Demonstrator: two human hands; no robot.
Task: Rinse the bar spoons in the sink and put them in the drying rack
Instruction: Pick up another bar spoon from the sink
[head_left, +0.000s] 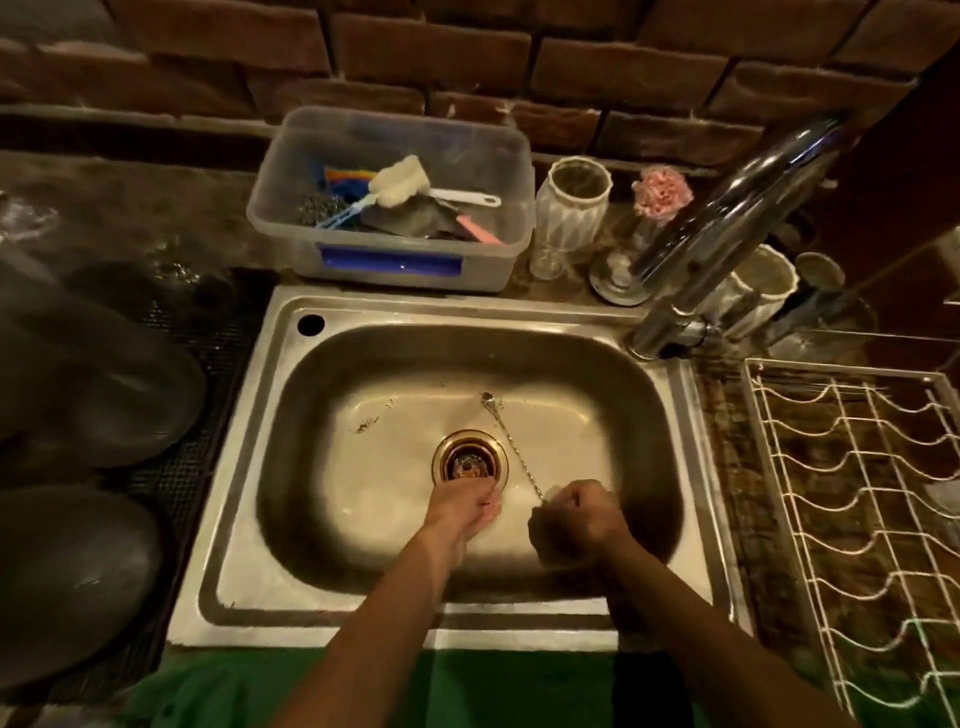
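Observation:
A bar spoon (511, 447) with a twisted stem lies slanted across the basin of the steel sink (270, 519), its far end up near the back wall of the basin. My right hand (579, 514) grips the spoon's near end, just right of the drain (470, 460). A dark shape shows under this hand; I cannot tell what it is. My left hand (465, 506) hovers at the drain's front edge with its fingers drawn together, and blur hides whether they hold anything. The white wire drying rack (852, 483) stands to the right of the sink.
The chrome tap (727, 208) arches over the sink's back right corner. A clear tub (395, 260) of brushes and scourers sits behind the sink, with glasses (569, 208) beside it. Dark bowls (78, 571) rest on a mesh mat at the left. Green cloth (467, 686) hangs at the front.

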